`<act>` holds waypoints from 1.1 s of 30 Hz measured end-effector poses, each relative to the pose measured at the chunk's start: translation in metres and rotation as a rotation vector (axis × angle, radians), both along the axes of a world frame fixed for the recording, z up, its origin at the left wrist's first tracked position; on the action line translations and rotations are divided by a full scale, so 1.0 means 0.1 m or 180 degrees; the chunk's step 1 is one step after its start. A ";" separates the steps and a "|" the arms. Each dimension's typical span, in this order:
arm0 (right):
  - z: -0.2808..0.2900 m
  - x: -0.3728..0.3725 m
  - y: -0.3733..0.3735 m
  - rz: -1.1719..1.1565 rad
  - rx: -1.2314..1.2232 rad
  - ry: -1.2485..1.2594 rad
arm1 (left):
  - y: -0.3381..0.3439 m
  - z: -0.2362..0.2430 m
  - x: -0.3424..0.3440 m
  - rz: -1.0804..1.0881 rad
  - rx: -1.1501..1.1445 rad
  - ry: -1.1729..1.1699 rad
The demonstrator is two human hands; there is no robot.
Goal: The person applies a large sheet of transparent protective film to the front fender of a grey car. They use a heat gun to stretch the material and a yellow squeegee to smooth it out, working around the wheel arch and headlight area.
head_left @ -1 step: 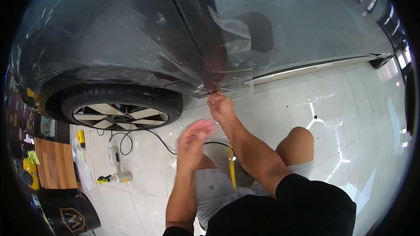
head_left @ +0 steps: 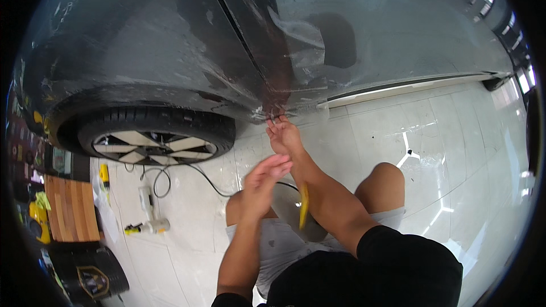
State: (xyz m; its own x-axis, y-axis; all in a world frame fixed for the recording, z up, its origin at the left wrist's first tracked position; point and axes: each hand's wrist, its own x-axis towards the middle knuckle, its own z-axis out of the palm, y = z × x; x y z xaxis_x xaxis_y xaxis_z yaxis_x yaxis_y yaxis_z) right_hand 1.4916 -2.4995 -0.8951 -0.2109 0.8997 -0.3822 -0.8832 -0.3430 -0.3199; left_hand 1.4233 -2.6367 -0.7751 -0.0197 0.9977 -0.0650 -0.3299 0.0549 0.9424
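Note:
A dark grey car body (head_left: pixel 153 40) fills the upper view, with wrinkled, loose clear film (head_left: pixel 301 37) over the panels beside a door gap. My right hand (head_left: pixel 284 135) reaches up to the body's lower edge, fingertips pinched on the bunched film there. Below it, my left hand (head_left: pixel 266 177) hovers next to my right wrist, slightly blurred. Its fingers are stretched out, and nothing shows in them. Between my forearms is a narrow yellow strip (head_left: pixel 304 206); what it belongs to is hidden.
To the left is the car's wheel (head_left: pixel 153 136). A black hose (head_left: pixel 210 179) snakes across the tiled floor (head_left: pixel 187 250). White spray bottles (head_left: pixel 149 224), a yellow tool (head_left: pixel 104 175), a wooden-topped stool (head_left: pixel 71 209) and a black drum (head_left: pixel 94 276) stand at the left.
My left hand has moved right and slightly up, closer to my right wrist. My right hand stays at the film on the lower edge. The yellow strip sits a little higher.

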 end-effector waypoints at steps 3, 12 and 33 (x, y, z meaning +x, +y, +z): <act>-0.10 0.08 0.14 -0.0025 0.0316 -0.0173 | 0.41 -0.58 0.17 0.0681 -0.0500 0.0263; -0.13 0.18 0.07 0.0189 0.0053 0.0623 | 1.28 -1.04 -0.04 0.0677 -0.1059 -0.1957; -1.75 -0.02 -1.96 0.2413 0.1277 -0.6200 | 1.28 -1.19 -0.12 0.0302 -0.1026 -0.2419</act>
